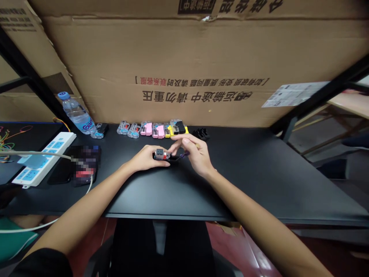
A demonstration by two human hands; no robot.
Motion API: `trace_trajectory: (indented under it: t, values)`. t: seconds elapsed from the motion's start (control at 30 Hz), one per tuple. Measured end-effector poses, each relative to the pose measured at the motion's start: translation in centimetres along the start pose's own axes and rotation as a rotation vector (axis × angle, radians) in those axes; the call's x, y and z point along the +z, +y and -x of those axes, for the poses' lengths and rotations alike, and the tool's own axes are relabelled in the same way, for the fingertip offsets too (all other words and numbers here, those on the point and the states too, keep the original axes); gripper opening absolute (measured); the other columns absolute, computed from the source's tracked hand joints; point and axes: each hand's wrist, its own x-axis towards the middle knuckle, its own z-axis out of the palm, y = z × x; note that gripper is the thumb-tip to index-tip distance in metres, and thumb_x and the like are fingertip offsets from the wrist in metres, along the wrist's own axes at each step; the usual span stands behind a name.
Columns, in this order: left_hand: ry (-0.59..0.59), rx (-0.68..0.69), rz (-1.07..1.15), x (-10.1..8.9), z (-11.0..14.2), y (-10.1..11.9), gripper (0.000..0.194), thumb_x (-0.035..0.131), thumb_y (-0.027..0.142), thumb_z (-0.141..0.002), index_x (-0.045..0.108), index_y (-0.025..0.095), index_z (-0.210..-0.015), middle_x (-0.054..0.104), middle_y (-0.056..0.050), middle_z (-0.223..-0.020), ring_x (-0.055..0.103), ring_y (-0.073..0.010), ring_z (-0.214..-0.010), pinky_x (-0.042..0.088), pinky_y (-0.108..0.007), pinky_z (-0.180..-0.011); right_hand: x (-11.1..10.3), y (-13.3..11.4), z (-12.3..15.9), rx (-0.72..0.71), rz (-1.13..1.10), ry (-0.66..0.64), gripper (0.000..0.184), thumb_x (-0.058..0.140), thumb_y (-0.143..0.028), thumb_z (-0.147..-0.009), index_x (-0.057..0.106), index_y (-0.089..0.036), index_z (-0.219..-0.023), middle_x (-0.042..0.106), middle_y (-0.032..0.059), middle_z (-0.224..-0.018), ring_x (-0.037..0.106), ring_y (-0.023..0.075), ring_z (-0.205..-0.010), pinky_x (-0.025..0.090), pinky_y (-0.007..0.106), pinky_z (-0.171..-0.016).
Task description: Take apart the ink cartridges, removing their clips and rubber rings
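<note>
My left hand [145, 158] is closed around a small clear-plastic device [160, 154] with a dark square on top and a red part at its right end. Close beside it, my right hand [197, 156] pinches a slim tool [185, 154], purple with a yellowish end, that looks like a small screwdriver. Its tip points left toward the device; whether they touch is unclear. A black piece [174, 158] sits between the hands, partly hidden. Behind them stand similar clear-cased devices [134, 130], some with pink parts [158, 131] and others with yellow and black parts [175, 127].
Black parts [201, 133] lie behind my right hand. At left are a water bottle [77, 112], another clear device [99, 130], a white power strip [43, 158], a phone-like dark object [61, 169] and a white cable [49, 153]. Cardboard [184, 57] walls off the black table's [259, 173] back.
</note>
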Motion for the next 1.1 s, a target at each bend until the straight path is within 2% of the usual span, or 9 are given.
trace_trajectory:
  t: [0.27,0.43,0.5,0.57,0.63,0.7,0.87,1.0,1.1]
  values:
    - [-0.033,0.076,0.011,-0.4,0.1,-0.2,0.039,0.093,0.037,-0.081,0.083,0.016,-0.113,0.083,-0.006,-0.102,0.076,-0.0207,-0.091,0.055,-0.030,-0.087,0.4,-0.2,0.5,-0.022,0.043,0.017,0.040,0.062,-0.055,-0.106,0.084,-0.022,-0.100,0.079,0.0044,-0.081,0.071,0.0170,-0.067,0.060,0.034,-0.071]
    - [-0.094,0.169,0.010,-0.6,0.1,-0.4,0.037,0.091,0.034,-0.085,0.084,0.019,-0.118,0.082,-0.008,-0.111,0.077,-0.0207,-0.097,0.056,-0.031,-0.091,0.1,-0.5,0.6,-0.073,0.051,0.058,0.048,0.056,-0.059,-0.108,0.082,-0.021,-0.099,0.077,0.0047,-0.077,0.069,0.0177,-0.064,0.059,0.034,-0.067]
    - [-0.104,0.193,0.017,-0.6,0.0,-0.4,0.036,0.091,0.033,-0.085,0.084,0.021,-0.119,0.082,-0.009,-0.114,0.077,-0.0212,-0.100,0.056,-0.032,-0.094,0.0,-0.5,0.8,-0.111,0.109,0.013,0.049,0.053,-0.060,-0.109,0.082,-0.020,-0.099,0.077,0.0053,-0.080,0.070,0.0178,-0.067,0.059,0.034,-0.067]
    - [-0.097,0.199,0.012,-0.7,0.0,-0.3,0.033,0.091,0.033,-0.085,0.085,0.021,-0.115,0.082,-0.008,-0.111,0.077,-0.0213,-0.099,0.057,-0.032,-0.093,0.1,-0.4,1.0,-0.151,0.201,-0.098,0.048,0.052,-0.057,-0.111,0.081,-0.020,-0.099,0.077,0.0055,-0.083,0.071,0.0177,-0.070,0.059,0.034,-0.069]
    - [-0.089,0.183,-0.003,-0.6,0.0,-0.3,0.027,0.090,0.035,-0.086,0.085,0.020,-0.107,0.081,-0.007,-0.105,0.076,-0.0202,-0.093,0.057,-0.030,-0.088,0.2,-0.3,1.0,-0.179,0.308,-0.205,0.046,0.050,-0.053,-0.112,0.080,-0.020,-0.098,0.077,0.0055,-0.085,0.071,0.0182,-0.074,0.058,0.034,-0.072]
    - [-0.087,0.148,-0.028,-0.7,0.1,-0.2,0.025,0.089,0.038,-0.086,0.085,0.019,-0.102,0.080,-0.005,-0.100,0.074,-0.0189,-0.088,0.056,-0.028,-0.083,0.2,-0.3,0.9,-0.181,0.424,-0.236,0.042,0.050,-0.049,-0.113,0.079,-0.021,-0.099,0.076,0.0065,-0.089,0.071,0.0199,-0.080,0.058,0.035,-0.077]
    - [-0.082,0.005,-0.048,-0.8,0.2,0.1,0.042,0.088,0.046,-0.084,0.083,0.018,-0.114,0.082,-0.005,-0.103,0.075,-0.0218,-0.092,0.056,-0.030,-0.086,-0.5,0.3,0.1,-0.098,0.679,-0.119,0.027,0.058,-0.041,-0.108,0.077,-0.023,-0.104,0.077,0.0091,-0.104,0.071,0.0251,-0.095,0.055,0.040,-0.088]
    - [-0.062,-0.055,-0.046,-0.6,0.3,0.3,0.045,0.087,0.051,-0.084,0.082,0.016,-0.112,0.083,-0.005,-0.099,0.074,-0.0220,-0.089,0.056,-0.030,-0.084,-1.3,1.3,-0.3,0.108,0.741,-0.128,0.032,0.058,-0.043,-0.105,0.075,-0.021,-0.089,0.073,0.0027,-0.079,0.064,0.0199,-0.071,0.048,0.033,-0.070]
    - [-0.029,-0.066,-0.041,-0.5,0.3,0.4,0.047,0.088,0.054,-0.083,0.083,0.015,-0.108,0.082,-0.004,-0.095,0.072,-0.0207,-0.085,0.054,-0.030,-0.081,-1.4,1.4,-0.3,0.161,0.641,-0.156,0.038,0.057,-0.046,-0.105,0.072,-0.020,-0.081,0.069,0.0001,-0.070,0.060,0.0166,-0.064,0.046,0.031,-0.064]
